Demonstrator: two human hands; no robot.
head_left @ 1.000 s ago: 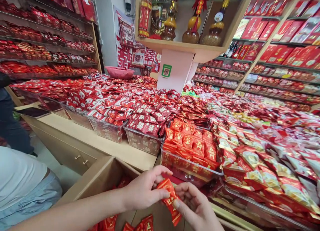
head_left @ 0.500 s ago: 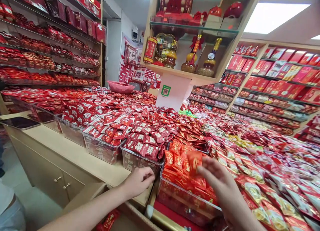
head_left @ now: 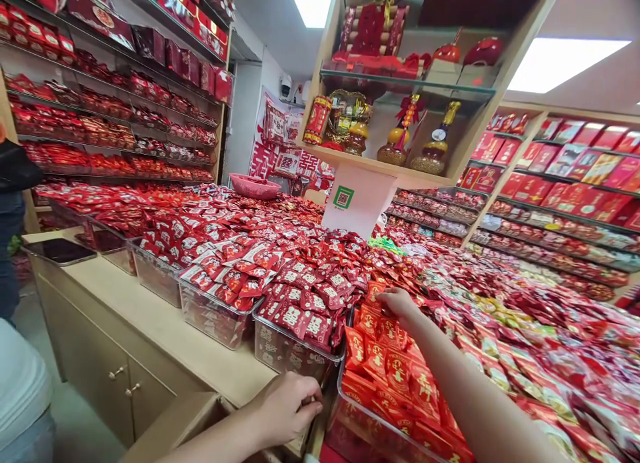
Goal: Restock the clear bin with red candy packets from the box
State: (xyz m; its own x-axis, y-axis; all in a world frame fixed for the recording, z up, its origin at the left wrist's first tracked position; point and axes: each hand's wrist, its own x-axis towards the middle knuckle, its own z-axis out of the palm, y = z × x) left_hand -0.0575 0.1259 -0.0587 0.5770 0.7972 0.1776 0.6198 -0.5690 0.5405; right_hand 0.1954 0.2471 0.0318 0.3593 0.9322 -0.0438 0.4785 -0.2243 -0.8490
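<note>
My right hand reaches to the back of a clear plastic bin heaped with red candy packets printed in gold. Its fingers are closed on one orange-red candy packet at the bin's rear edge. Loosely curled, my left hand hangs in front of the counter, near the bin's left corner, and nothing shows in its fingers. Just beyond it stands a clear bin piled with dark red packets bearing white characters.
An open cardboard box lies below my left forearm. Further bins of packets line the wooden counter, with a dark phone-like device at its left end. A glass-shelved cabinet overhangs the display. A white lidded bin stands lower left.
My right hand has moved from above the front of the red packets to the bin's back, lowering the packet there. My left hand stays curled beside the bin. The view has tilted up.
</note>
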